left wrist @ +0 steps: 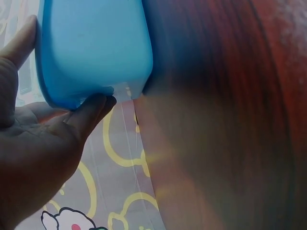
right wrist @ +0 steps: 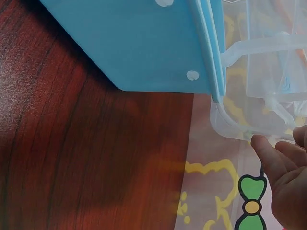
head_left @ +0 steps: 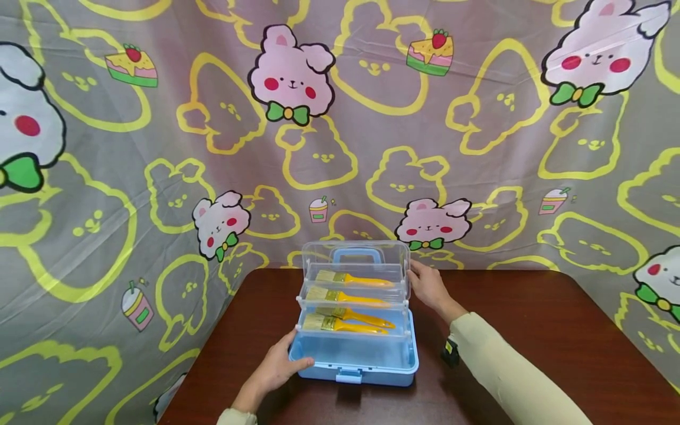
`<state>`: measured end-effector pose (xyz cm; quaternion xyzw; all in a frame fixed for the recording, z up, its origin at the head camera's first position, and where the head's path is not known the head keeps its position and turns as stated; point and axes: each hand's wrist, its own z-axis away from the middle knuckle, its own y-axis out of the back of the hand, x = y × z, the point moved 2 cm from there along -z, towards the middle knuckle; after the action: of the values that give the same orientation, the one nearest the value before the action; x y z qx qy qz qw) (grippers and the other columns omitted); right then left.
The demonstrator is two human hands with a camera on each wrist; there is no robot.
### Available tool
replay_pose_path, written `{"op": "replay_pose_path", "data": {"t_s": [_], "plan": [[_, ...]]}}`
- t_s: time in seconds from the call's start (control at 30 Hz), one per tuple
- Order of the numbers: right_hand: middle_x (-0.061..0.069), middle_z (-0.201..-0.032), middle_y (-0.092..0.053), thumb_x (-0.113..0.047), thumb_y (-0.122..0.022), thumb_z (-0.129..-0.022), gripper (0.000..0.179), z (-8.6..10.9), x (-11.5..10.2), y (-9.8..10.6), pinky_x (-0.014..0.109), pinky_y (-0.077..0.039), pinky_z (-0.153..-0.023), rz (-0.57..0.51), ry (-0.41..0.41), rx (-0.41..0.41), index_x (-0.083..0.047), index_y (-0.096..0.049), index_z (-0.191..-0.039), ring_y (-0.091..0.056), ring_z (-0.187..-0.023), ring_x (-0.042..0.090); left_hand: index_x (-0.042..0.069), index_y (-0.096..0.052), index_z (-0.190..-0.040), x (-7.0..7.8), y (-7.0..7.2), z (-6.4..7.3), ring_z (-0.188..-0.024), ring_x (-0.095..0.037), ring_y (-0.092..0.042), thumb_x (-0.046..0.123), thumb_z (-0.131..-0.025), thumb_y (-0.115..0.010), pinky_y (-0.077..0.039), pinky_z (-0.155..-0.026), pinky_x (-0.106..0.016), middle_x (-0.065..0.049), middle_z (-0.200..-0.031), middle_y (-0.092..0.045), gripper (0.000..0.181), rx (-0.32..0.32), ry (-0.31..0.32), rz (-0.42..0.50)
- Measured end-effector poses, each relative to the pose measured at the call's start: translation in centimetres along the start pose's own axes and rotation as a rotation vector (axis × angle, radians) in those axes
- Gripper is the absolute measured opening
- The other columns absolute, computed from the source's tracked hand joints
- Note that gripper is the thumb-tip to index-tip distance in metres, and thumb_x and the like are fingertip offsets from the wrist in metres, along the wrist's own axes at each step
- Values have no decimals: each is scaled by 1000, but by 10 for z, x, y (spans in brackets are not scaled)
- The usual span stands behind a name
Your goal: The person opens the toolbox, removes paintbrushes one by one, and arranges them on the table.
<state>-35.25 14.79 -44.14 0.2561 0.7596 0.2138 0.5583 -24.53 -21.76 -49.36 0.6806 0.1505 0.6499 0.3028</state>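
Box [head_left: 379, 378]: sits on the worktop [head_left: 255, 313] at the lower centre of the frame, its front compartment facing us; we judge that an uneven pull could drag it askew.
Left grip [head_left: 275, 365]: thumb and fingers spread wide around the box's front left corner, with the thumb against the front; if this hold loosened, the box might skid or rock while the other side is being worked.
Right grip [head_left: 429, 289]: fingertips nearly together on the right edge of the clear lid [head_left: 319, 253], right of centre in the head view; we cannot see the whole thumb. Smooth plastic held only at the fingertips could slip away and let the lid drop.
Lid: stands raised behind the trays [head_left: 402, 329], its blue handle [head_left: 357, 251] at the top; pressing one side alone might twist it.
Trays: stepped up towards the lid, carried on clear arms [right wrist: 259, 46], one of which shows at the upper right of the right wrist view. We think a sideways shove could strain or jam them.
Brushes [head_left: 366, 281]: four lie across the trays with their bristles to the left; the lower two are close together. A sudden jolt could slide them over a tray edge, and a protruding handle could then catch.
Latch [head_left: 349, 376]: hangs at the front, lower centre, unfastened; it secures nothing if our hold fails.
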Motion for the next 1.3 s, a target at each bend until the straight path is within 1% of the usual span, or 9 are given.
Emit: {"op": "replay_pose_path", "data": {"t_s": [0.13,0.33,0.5,0.57,0.63,0.73,0.87,1.1,1.3], "plan": [[16,-124,-60,-17,-50,-99,43,-3,2,-1,35,-47,-69,22,-2,-3,-5,-46,-140,-62,-88,23,-3,-27,-147,1,0,0,-125,-38,-42,37,-79,-77,-37,-96,-56,-25,-144,-37,93,3,-13,-5],[18,-127,-57,-12,-53,-98,46,-5,3,-2,41,-50,-84,45,-3,-40,-1,-42,-141,-56,-114,30,-6,-25,-146,1,0,0,-128,-40,-38,37,-79,-77,-34,-99,-57,-27,-145,-34,95,11,8,-26],[20,-127,-56,-11,-51,-98,45,-7,4,-5,31,-46,-58,18,-29,-51,1,-41,-141,-63,-96,24,-8,-25,-145,2,1,0,-129,-42,-35,38,-79,-76,-32,-100,-58,-29,-145,-31,96,7,24,-45],[20,-128,-56,-11,-52,-98,46,-8,5,-5,32,-49,-60,19,-34,-54,1,-41,-141,-63,-97,24,-8,-24,-145,2,1,-1,-129,-42,-35,38,-79,-76,-32,-99,-58,-29,-145,-31,96,6,21,-47],[20,-129,-55,-11,-53,-98,46,-9,7,-5,36,-53,-71,21,-33,-61,1,-41,-141,-61,-105,28,-7,-24,-146,3,1,-1,-128,-42,-36,38,-79,-76,-33,-99,-58,-29,-145,-32,96,6,22,-46],[20,-131,-53,-12,-53,-97,48,-10,10,-7,41,-51,-84,24,-31,-74,1,-40,-141,-57,-112,31,-7,-24,-146,3,1,-1,-129,-42,-35,37,-79,-77,-32,-100,-58,-29,-145,-31,96,5,26,-50],[19,-132,-53,-13,-53,-98,48,-11,12,-8,45,-47,-90,34,-36,-83,1,-39,-142,-54,-117,32,-7,-25,-146,3,1,-2,-131,-42,-33,38,-79,-77,-30,-101,-58,-29,-145,-30,96,4,29,-64],[21,-130,-54,-12,-51,-98,47,-11,16,-10,48,-43,-94,38,-12,-82,4,-40,-141,-48,-122,35,-7,-25,-146,3,2,-2,-131,-42,-32,39,-79,-76,-29,-102,-58,-29,-146,-30,95,4,18,-62],[22,-135,-49,-6,-52,-97,50,-11,24,-13,45,-46,-91,-32,-20,-129,5,-36,-142,-51,-119,35,-7,-24,-146,1,1,-2,-131,-42,-33,40,-79,-76,-30,-101,-58,-29,-146,-29,97,-2,24,-54]]}}
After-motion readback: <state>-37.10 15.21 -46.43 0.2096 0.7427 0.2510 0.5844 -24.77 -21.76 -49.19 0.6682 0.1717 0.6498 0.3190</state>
